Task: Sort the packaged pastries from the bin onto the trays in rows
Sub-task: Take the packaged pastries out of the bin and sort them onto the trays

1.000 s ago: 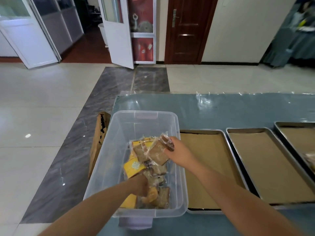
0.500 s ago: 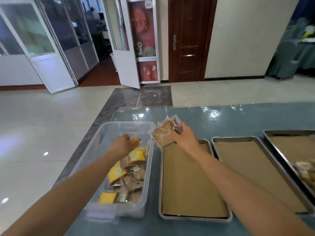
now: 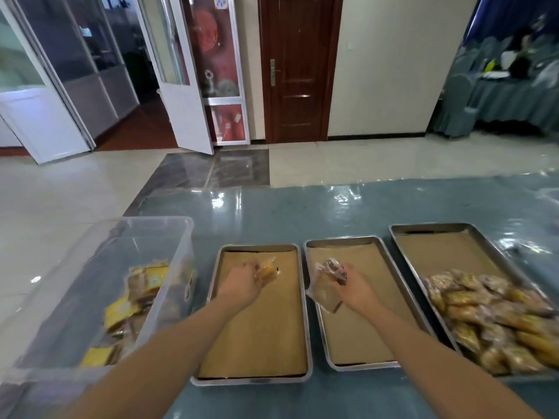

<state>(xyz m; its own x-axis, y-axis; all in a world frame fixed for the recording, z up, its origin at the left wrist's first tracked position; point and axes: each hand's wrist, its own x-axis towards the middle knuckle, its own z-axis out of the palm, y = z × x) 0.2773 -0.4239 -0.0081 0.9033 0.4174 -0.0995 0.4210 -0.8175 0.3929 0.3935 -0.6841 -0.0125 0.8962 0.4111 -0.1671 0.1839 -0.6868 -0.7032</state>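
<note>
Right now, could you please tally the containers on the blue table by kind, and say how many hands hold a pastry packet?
Rectangular metal trays lined with brown paper: 3
Clear plastic bin: 1
Hands holding a packet: 2, left hand, right hand
Total containers: 4
</note>
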